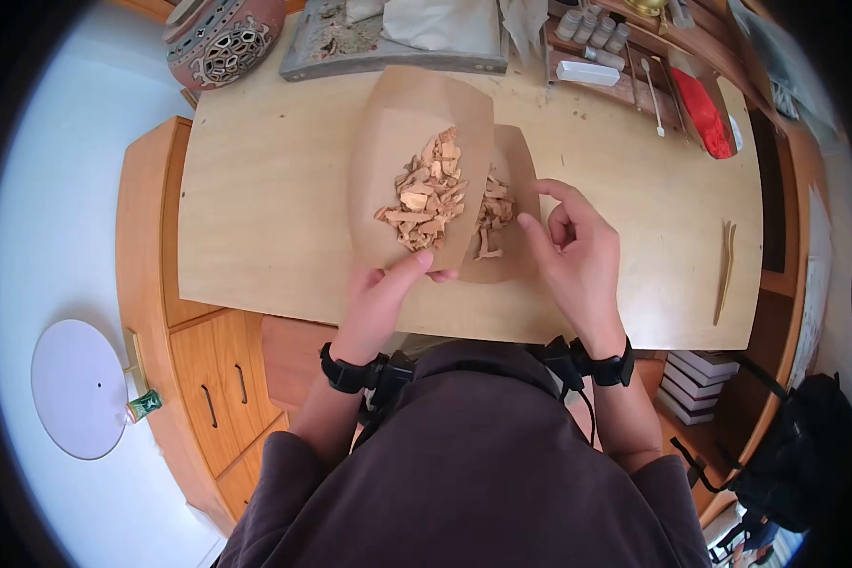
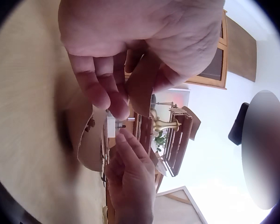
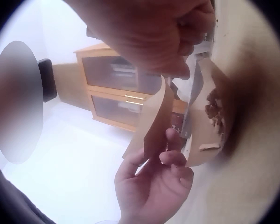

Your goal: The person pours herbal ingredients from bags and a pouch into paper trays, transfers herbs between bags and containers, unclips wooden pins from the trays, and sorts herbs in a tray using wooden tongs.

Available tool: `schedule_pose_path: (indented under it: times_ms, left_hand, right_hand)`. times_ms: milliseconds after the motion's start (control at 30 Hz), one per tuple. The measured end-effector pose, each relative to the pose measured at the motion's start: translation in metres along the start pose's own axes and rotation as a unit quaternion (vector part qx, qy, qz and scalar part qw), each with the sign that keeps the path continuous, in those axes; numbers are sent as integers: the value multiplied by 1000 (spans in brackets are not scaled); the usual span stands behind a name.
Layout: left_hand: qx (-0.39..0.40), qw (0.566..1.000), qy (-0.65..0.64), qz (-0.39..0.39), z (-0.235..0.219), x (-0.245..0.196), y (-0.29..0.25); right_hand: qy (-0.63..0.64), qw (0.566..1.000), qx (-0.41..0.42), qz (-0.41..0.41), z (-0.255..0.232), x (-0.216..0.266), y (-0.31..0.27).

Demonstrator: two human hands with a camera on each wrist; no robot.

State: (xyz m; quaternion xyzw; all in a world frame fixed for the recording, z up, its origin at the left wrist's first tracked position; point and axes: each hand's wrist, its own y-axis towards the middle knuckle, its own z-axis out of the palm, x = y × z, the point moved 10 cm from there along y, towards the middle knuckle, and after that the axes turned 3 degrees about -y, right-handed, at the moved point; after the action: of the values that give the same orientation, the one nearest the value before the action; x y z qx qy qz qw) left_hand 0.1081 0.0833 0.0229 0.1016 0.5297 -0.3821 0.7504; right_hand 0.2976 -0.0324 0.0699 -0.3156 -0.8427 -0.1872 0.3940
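My left hand (image 1: 381,301) grips the near edge of a curved sheet of brown paper (image 1: 377,156), thumb on top and fingers beneath. A pile of reddish-brown wood chips (image 1: 426,201) lies on that sheet. Partly hidden under its right side, a second brown paper sheet (image 1: 515,151) carries more wood chips (image 1: 495,204); in the right wrist view this lower sheet (image 3: 198,116) curls up at its sides on the table. My right hand (image 1: 579,256) hovers at the lower sheet's right edge, thumb and index finger apart, holding nothing.
A grey tray (image 1: 303,64) with white cloth stands at the table's back, beside a patterned pot (image 1: 227,47). Small jars (image 1: 587,28), a white box (image 1: 587,73) and a red cloth (image 1: 701,114) are at the back right. Wooden tweezers (image 1: 725,275) lie near the right edge.
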Motion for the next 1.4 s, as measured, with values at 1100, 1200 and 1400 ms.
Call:
schedule_pose_path:
  times_ms: [1100, 1200, 1400]
  left_hand:
    - [96, 995, 27, 5, 4, -6, -22]
    - [74, 997, 10, 37, -5, -9, -20]
    - [85, 996, 24, 32, 4, -7, -23]
  right_hand:
    - [80, 993, -51, -74, -7, 74, -30]
    - [-26, 999, -36, -20, -10, 46, -33]
    - [-33, 975, -102, -195, -7, 83, -35]
